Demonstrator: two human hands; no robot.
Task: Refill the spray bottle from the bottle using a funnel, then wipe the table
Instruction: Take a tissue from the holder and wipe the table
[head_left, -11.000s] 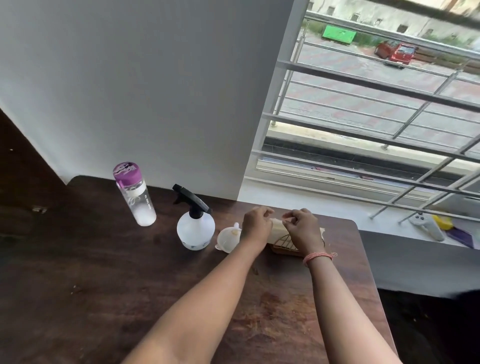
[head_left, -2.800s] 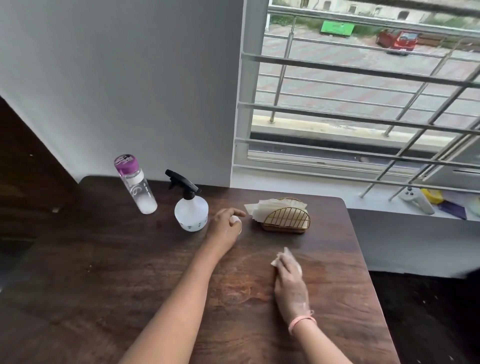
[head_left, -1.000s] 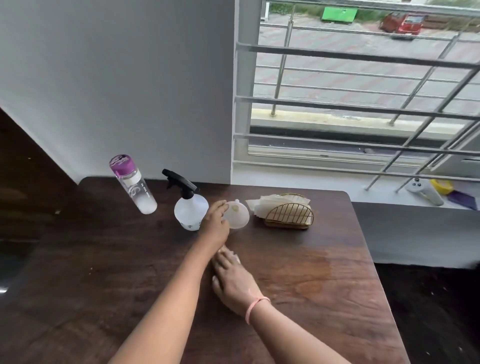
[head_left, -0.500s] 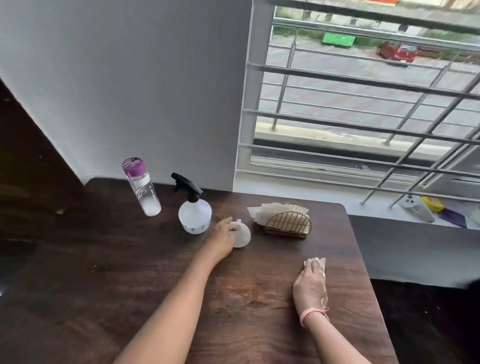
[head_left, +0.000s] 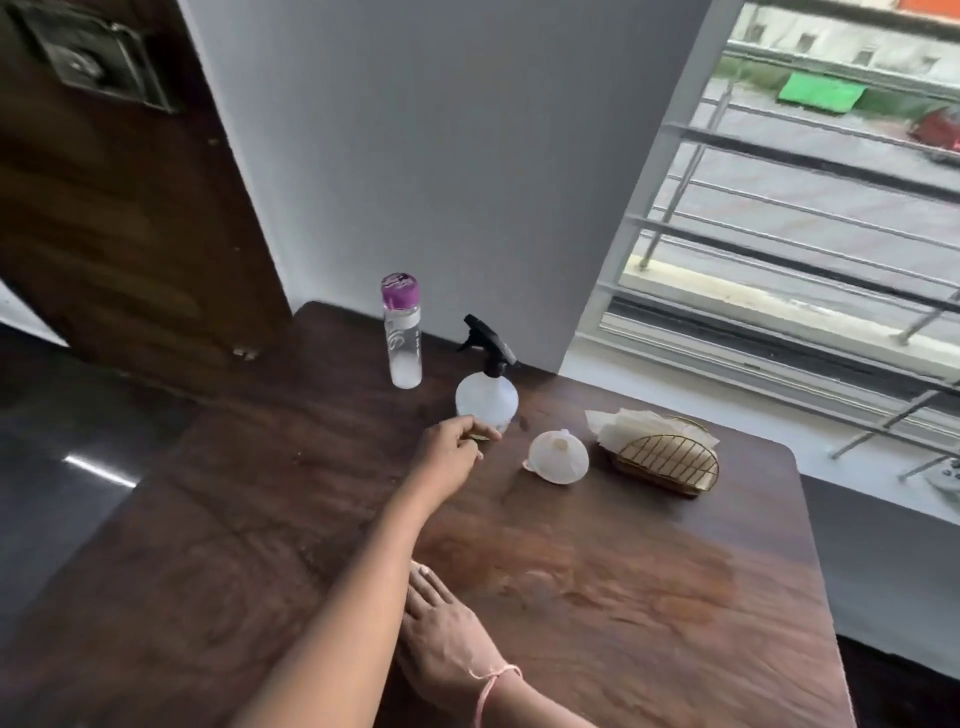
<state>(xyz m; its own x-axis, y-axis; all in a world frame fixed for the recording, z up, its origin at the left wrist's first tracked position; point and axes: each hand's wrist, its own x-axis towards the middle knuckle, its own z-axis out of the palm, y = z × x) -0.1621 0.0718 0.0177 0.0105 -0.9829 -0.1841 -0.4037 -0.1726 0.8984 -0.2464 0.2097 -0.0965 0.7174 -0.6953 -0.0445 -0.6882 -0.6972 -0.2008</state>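
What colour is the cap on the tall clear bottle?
Purple cap, seen clearly in the head view.

bottle (head_left: 401, 338) 1 | spray bottle (head_left: 487, 397) 1 | funnel (head_left: 558, 457) 1 | napkin holder (head_left: 667, 462) 1, napkins uncountable

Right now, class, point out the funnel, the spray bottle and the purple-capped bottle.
funnel (head_left: 560, 460): head view, on the wide cone lying on the table.
spray bottle (head_left: 486, 399): head view, on its rounded white body.
bottle (head_left: 403, 340): head view, on the clear middle, below the purple cap.

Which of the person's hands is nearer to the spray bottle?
Left. The left hand is just in front of the spray bottle; the right hand lies flat on the table, near the front edge.
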